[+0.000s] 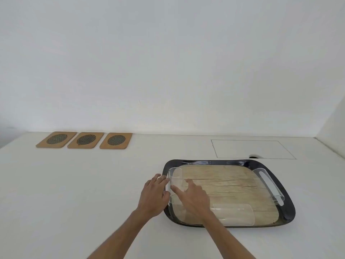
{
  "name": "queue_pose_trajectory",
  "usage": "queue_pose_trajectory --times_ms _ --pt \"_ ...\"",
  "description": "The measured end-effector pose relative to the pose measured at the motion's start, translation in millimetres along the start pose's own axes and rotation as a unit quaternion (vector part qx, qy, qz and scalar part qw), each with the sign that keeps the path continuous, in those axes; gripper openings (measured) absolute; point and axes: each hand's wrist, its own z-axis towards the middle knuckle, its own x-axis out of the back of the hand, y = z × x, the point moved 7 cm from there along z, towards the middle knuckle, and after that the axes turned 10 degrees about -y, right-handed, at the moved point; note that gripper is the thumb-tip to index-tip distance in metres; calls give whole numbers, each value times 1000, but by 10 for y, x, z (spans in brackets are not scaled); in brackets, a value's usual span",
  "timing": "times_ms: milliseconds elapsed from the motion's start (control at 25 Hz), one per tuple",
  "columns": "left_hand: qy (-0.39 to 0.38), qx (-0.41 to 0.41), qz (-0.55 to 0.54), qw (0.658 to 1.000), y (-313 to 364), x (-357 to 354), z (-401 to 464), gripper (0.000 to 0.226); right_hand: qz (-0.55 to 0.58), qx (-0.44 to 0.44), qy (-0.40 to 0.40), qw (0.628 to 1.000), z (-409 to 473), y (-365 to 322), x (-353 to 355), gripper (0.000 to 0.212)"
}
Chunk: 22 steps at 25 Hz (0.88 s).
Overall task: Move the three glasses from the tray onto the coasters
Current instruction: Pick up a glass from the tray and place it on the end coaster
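Observation:
A black tray [288, 210] with a wood-look floor sits right of centre on the white table. Three clear glasses lie on their sides in it: one along the left rim [175, 179], one along the front [235, 214], one along the right rim [267, 184]. My left hand [154, 196] touches the left glass from outside the tray, fingers on its left wall. My right hand [193, 198] lies over the same glass from the tray side, index finger across it. The glass rests on the tray between both hands. Three cork coasters [56, 139] [85, 140] [116, 140] lie in a row at the far left.
A rectangular outline [252, 148] is drawn on the table behind the tray, with a small dark hole at its front edge. A white wall rises behind the table and at the right. Bare tabletop stretches between the tray and the coasters.

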Motion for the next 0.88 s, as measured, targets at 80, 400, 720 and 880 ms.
queue_pose_trajectory --times_ms 80,400,720,880 --pt "8 -6 -13 1000 -16 -18 4 46 -1 -17 6 1000 41 14 -33 95" --pt "21 -18 -45 999 -25 -113 -29 47 4 -22 8 1000 113 13 -79 84" --pt "11 -42 -139 989 127 -39 81 61 80 -45 30 995 98 56 204 73" --pt "-21 -75 -63 995 277 45 246 77 167 -31 5 985 62 39 509 66"
